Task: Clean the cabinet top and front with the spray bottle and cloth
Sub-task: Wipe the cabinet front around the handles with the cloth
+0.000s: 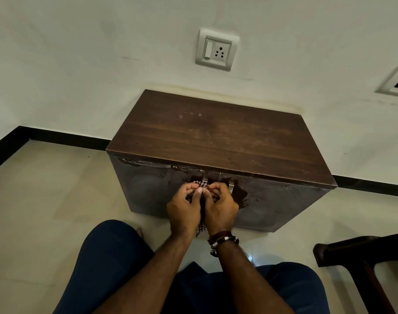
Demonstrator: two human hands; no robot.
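Observation:
A low dark-wood cabinet [216, 137] stands against the wall, its top bare and faintly smeared. Its two front doors look wet and streaked around the metal handles [231, 188]. My left hand [184, 208] and my right hand [220, 206] are together in front of the door seam, both pinching a checkered cloth [202, 184]. The cloth bunches above my fingers and a strip of it hangs down between my wrists. No spray bottle is in view.
A switch and socket plate [216, 49] sits on the wall above the cabinet, and another plate [396, 81] shows at the right edge. A dark wooden chair [361, 261] stands at the lower right. My knees in blue trousers [107, 257] fill the foreground on the tiled floor.

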